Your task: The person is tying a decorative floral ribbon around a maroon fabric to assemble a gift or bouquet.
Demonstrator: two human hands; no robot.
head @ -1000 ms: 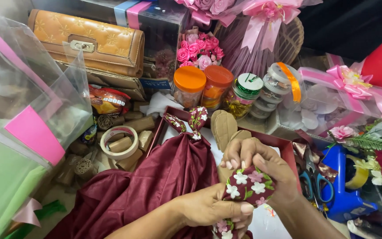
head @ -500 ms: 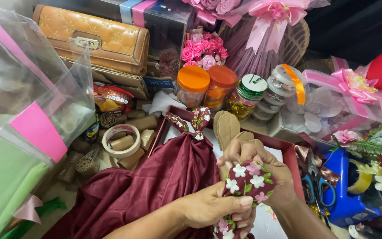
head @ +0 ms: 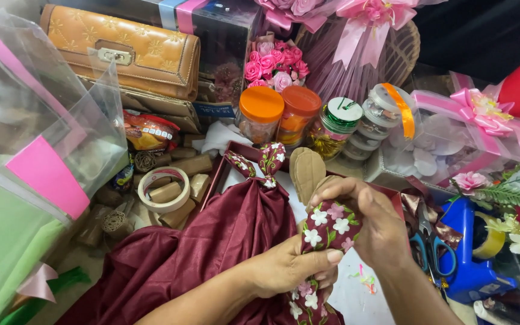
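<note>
- Maroon embroidered cloth with white and pink flowers sits bunched between both hands, its tail hanging below them.
- Left hand: grip closed under the bunch, thumb pressed across its lower part.
- Right hand: grip closed over the top; compared with a second ago it has curled further over, and the bunch looks tighter and more upright.
- Judgement: the fold is being gathered, not released.
- Beyond the grips, up and left, lies satin maroon fabric tied off with a matching band.
</note>
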